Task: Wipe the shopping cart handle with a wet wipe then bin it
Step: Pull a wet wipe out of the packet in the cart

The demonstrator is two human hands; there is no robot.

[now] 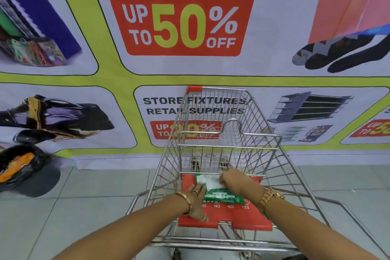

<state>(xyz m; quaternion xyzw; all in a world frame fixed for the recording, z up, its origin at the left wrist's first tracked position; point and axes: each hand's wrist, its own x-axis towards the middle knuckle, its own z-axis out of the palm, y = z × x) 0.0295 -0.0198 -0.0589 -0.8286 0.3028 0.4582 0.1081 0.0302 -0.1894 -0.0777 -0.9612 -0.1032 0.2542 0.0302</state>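
Observation:
A green wet-wipe pack point(223, 195) lies on the red child-seat flap point(249, 217) of a metal shopping cart point(261, 133). My left hand point(197, 201) presses flat on the pack's left end, fingers apart. My right hand point(232, 180) pinches a white wipe point(207, 182) at the pack's open top. The cart's handle bar point(211, 243) runs across just below the flap, close to me.
A large sale banner point(181, 23) covers the wall right behind the cart. A black bin bag with orange waste point(23, 167) sits on the tiled floor at the left. Grey floor tiles point(84, 207) lie on both sides of the cart.

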